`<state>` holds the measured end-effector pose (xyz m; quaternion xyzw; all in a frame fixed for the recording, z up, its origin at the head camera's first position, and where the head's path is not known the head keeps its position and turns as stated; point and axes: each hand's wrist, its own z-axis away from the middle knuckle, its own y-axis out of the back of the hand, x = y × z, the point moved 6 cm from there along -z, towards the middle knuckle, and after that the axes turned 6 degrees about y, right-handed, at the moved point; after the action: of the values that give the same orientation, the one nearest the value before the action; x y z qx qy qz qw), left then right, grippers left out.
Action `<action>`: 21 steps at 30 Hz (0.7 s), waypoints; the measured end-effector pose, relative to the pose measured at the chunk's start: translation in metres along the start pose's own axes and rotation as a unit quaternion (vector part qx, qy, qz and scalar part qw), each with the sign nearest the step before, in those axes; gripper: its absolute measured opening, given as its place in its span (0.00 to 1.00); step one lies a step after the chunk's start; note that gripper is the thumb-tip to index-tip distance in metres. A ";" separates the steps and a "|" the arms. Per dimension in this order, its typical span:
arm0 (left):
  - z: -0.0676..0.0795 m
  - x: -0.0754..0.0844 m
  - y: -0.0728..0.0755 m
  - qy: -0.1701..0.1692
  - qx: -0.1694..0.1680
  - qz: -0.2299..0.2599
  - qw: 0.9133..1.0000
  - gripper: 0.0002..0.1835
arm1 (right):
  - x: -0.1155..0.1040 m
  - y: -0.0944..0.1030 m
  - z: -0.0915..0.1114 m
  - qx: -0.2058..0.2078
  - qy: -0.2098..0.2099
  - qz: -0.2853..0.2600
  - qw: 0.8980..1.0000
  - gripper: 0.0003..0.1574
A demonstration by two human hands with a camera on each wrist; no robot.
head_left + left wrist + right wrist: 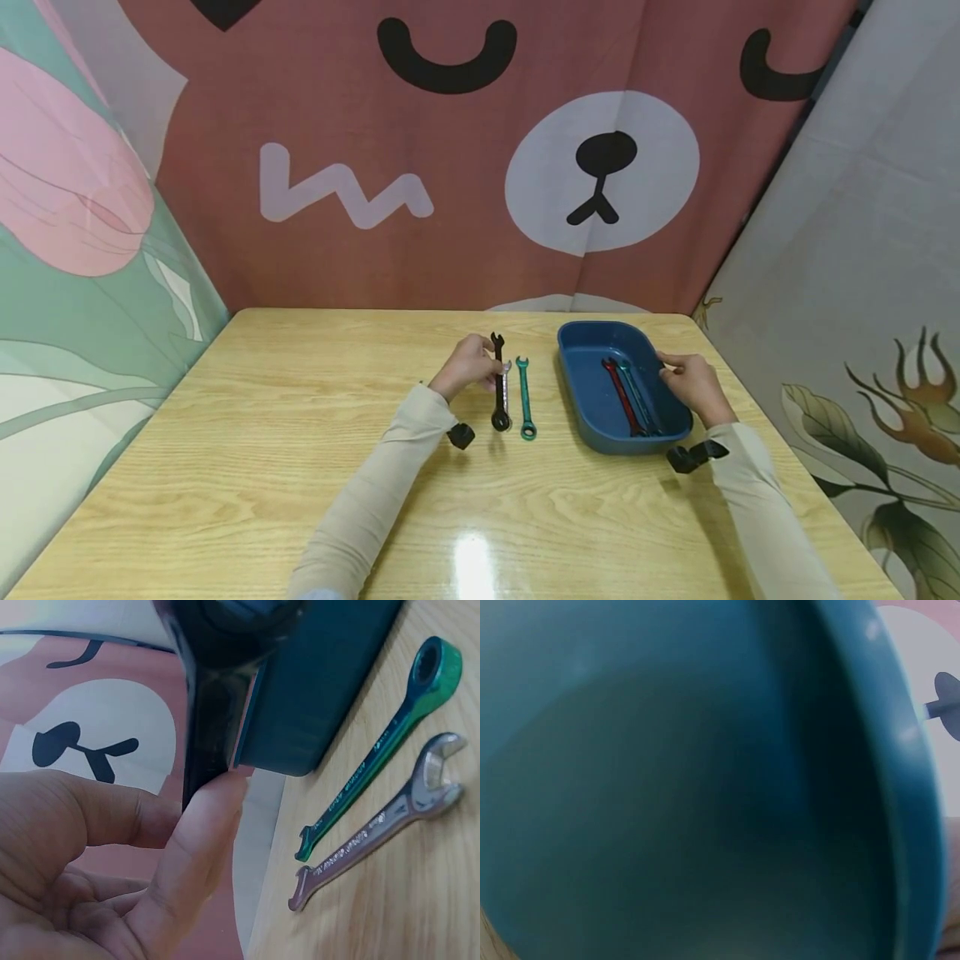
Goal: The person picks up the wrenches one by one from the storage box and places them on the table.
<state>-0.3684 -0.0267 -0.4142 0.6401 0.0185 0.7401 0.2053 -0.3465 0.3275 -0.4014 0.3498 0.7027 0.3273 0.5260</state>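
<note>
Left hand [474,365] pinches black wrench [498,402]; weak pinch may cause swivel; right hand [696,387] grips tray [588,396]; uneven pull may tip it.

Left forearm [375,508] sleeved, angled right toward table's [225,458] far edge; left hand [468,367] raised, thumb and forefinger pinching. Right forearm [765,517] sleeved, slanting leftward; right hand [693,383] just inside table's right edge, fingers gripping, pointing left.

Room leftward over table [240,450], tray [596,392] blocking right
</note>
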 end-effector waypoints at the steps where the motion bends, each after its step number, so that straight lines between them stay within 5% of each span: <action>1: 0.000 -0.001 0.000 0.000 0.000 0.000 1.000 0.30 | 0.000 0.000 0.000 0.001 0.000 0.002 1.000 0.26; 21: -0.004 -0.021 0.004 0.013 0.006 -0.045 0.999 0.26 | 0.000 -0.002 0.000 -0.014 -0.021 0.001 1.000 0.27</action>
<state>-0.3711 -0.0363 -0.4335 0.6300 0.0543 0.7384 0.2343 -0.3467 0.3266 -0.4036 0.3499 0.6868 0.3299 0.5450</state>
